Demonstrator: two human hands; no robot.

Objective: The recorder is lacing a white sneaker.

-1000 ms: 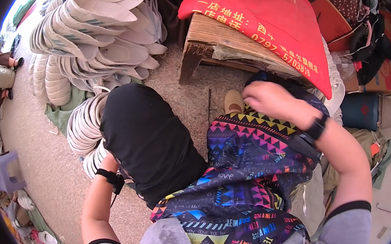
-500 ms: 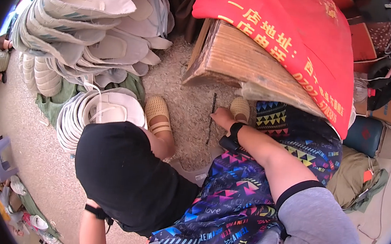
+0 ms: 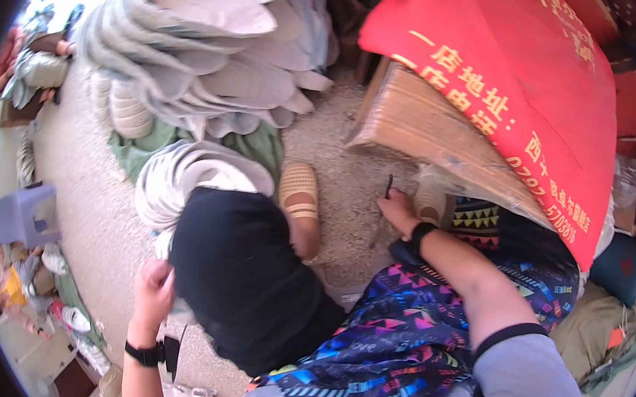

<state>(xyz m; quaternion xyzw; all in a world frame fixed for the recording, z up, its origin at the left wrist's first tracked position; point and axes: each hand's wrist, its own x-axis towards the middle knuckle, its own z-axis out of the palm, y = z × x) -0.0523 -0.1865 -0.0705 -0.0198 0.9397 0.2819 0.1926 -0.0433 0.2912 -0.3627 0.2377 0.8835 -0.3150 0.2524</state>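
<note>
The right hand (image 3: pixel 398 211) reaches down near the floor (image 3: pixel 350 190), left of the bench (image 3: pixel 411 119); its grip looks closed on a thin dark rod (image 3: pixel 390 182), one end poking out on the far side. Holding it partway along, rather than at the tip, probably gives steadier control. Whether the rod is clear of the floor, I cannot tell.

The left hand (image 3: pixel 153 290) is beside the black-trousered knee (image 3: pixel 245 268), its grip curled into a loose fist with nothing visible inside.

At far left, pale shoe uppers (image 3: pixel 199 4) nest inside one another, likely to save room; green cloth (image 3: pixel 250 145) spread below presumably keeps them clean. A patterned apron (image 3: pixel 399 315) covers the lap, probably protecting clothes.
</note>
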